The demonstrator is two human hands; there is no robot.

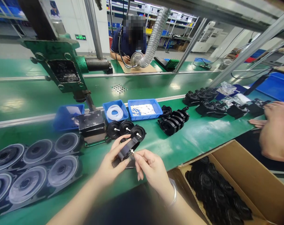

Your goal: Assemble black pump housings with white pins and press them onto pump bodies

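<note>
My left hand (111, 162) grips a round black plastic part (127, 149), held on edge just above the green bench. My right hand (150, 167) pinches a small white pin (132, 152) at the centre of that part. Right behind my hands lie three black round parts with white pins (126, 128). Two blue trays stand further back: one holds white rings (115, 112), the other small white pieces (144, 109).
A green press (62, 67) with a black block (91, 125) stands at left. Grey round housings (36, 168) lie front left. A cardboard box of black parts (216, 190) sits lower right. Another person's hands (273, 125) rest at right. More black parts (173, 120) lie mid-bench.
</note>
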